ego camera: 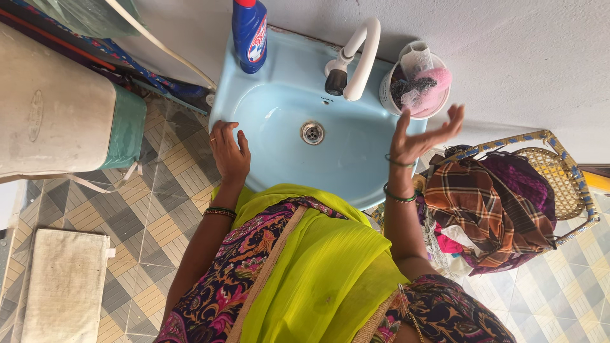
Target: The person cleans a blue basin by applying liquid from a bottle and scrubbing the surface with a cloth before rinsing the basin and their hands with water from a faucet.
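Left hand (pixel 229 152) rests open and flat on the light blue washbasin's (pixel 279 114) left rim at frame centre, right hand (pixel 422 136) hovers open and empty by the right rim; looks heavy, rigid, slick ceramic, so grab the rim.

Bright, even daylight; colours saturated. Soft glare patch in blue sink (pixel 286 121) bowl, left of drain. Faint shadows under tap (pixel 356 57) and on wall, upper right of frame. Focus sharp throughout. Wide-angle bending along frame edges, floor tiles (pixel 159 203) skewed.
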